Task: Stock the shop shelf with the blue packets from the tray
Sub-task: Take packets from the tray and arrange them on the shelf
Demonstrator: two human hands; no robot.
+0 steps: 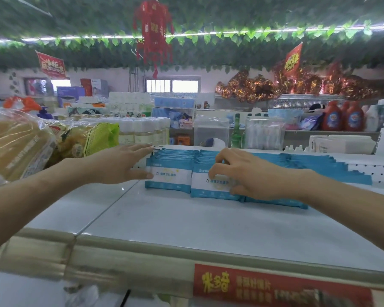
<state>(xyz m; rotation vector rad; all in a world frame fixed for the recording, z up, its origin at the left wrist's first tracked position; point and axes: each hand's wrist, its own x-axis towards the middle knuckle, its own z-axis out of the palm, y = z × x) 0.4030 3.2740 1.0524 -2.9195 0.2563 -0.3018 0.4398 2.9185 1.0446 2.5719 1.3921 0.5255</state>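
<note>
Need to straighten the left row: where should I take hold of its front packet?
Grip the front packet by its top edge, coming from above. It stands on edge on the shelf, with others packed behind. The left hand lies flat along its left side, and the neighbouring packet, held by the right hand, sits close on its right.

head cam | wide-angle | faces forward, slightly down | close over shelf [186, 229]

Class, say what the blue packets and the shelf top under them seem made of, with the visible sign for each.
Blue packets: probably soft plastic film, slightly glossy; the edges look crimped. Shelf top: likely painted metal, smooth and pale; it shows a faint sheen, a panel seam and punched holes.
</note>
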